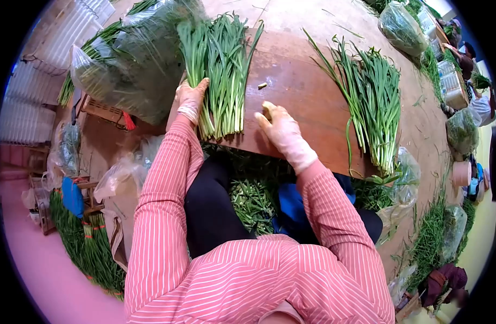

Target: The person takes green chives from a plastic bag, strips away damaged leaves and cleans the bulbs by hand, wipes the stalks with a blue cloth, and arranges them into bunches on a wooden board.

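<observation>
My left hand (192, 99), in a thin pale glove, is closed round a bunch of garlic chives (192, 51) at the board's left edge. More garlic chives (226, 81) lie right beside it, white stalk ends toward me. My right hand (283, 132), also gloved, hovers over or rests on the brown wooden board (299, 81), thumb apart from the half-bent fingers, with nothing seen in it. Just beyond its fingertips lies a short cut stalk piece (262, 86). Another pile of garlic chives (375, 102) lies at the board's right side.
A large clear plastic bag (142, 65) of greens stands left of the board. Leaf scraps (253, 200) cover the floor between my legs. Tied green bundles (88, 243) lie at lower left. Bagged greens (402, 27) and other people (466, 59) are at far right.
</observation>
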Tool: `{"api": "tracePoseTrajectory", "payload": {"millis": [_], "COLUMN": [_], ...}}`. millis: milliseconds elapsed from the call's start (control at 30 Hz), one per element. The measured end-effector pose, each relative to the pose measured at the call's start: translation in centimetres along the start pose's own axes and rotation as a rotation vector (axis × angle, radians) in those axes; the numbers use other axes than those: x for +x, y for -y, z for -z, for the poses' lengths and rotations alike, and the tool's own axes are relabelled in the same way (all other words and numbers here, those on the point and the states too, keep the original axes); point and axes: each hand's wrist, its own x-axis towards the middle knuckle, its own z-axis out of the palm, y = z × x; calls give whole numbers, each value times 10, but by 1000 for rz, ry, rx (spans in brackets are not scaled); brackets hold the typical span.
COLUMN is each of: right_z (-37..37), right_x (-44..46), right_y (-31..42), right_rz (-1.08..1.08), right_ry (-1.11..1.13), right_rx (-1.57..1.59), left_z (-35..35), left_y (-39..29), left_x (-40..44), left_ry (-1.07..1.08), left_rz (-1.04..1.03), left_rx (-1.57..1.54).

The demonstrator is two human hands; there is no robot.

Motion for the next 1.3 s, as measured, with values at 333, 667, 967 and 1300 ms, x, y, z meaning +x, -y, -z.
{"api": "tracePoseTrajectory", "payload": {"millis": [333,667,967,1300], "right_z": [-41,44,149,103], "right_x": [26,-39,-124,-62], "right_y": [47,36,-138,-168], "right_rz": [-155,70,-219,-642], "right_ry": [-158,-156,-658,-107], "right_rx": [102,-103,-560,-437], "left_z": [-49,-42,-20,-44], "left_y": [-35,-12,-33,-124], "left_x": [-25,0,-14,-154], "left_ry": [469,153,-104,589], "left_rz": [-243,-174,-406,-233], "left_rx": [-690,161,154,-701]}}
